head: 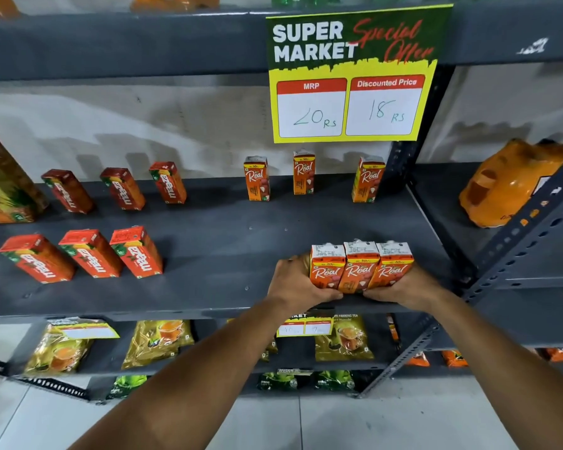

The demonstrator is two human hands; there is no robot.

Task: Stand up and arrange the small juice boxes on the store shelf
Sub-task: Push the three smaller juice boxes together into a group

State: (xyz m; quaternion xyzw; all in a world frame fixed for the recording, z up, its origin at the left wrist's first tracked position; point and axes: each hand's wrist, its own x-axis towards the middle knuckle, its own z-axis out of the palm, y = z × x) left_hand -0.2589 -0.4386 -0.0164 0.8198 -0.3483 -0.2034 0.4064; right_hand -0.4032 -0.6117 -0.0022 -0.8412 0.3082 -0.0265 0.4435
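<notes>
A: Why does the left hand [294, 280] wrap that end carton?
B: It and the right hand [400, 289], fingers curled, squeeze three Real juice boxes [359, 271] upright together at the shelf [208, 254] front, keeping the row tight.

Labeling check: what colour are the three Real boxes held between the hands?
Orange with white tops, clearest in the head view: Real boxes.

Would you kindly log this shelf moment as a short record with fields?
held: three Real juice boxes, upright, pressed side by side at the shelf front
left hand: grip on the left box
right hand: grip on the right box
back row: three Real boxes, standing apart
left side: six Maaza boxes, two rows
sign: 20 Rs, discounted 18 Rs
</notes>
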